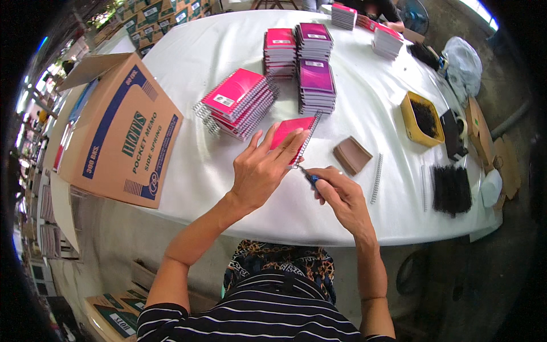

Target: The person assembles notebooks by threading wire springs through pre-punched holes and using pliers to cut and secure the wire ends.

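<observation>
Holding a pink spiral notebook [292, 132] flat on the white table [199, 51] at the centre of the frame, the left hand [259, 171] has its fingers spread and pressed along the cover beside the wire binding. The right hand [341, 196], just right of it, has its fingers curled tight around a small blue-handled plier [308, 177], whose tip meets the lower end of the notebook's coil.

As a judgement of progress, much looks finished. A slumped pile of pink notebooks [236, 102] lies left of centre, three neat stacks [315, 85] with pink and purple covers stand above the hands, and two more stacks [386, 41] sit at the upper edge of the frame near another person's hand [394, 25]. I cannot count the single notebooks in each. The book in hand seems to be at the closing of its wire end.

Material seems to remain. One loose wire coil [376, 178] lies right of the hands, with a thin strip to its right, a dark bundle of black coils [450, 189] at the lower right, and a yellow tray [411, 121] holding dark bits. One small brown stack of card covers [352, 154] rests between notebook and coil. One open cardboard box [117, 134] stands at the left edge.
</observation>
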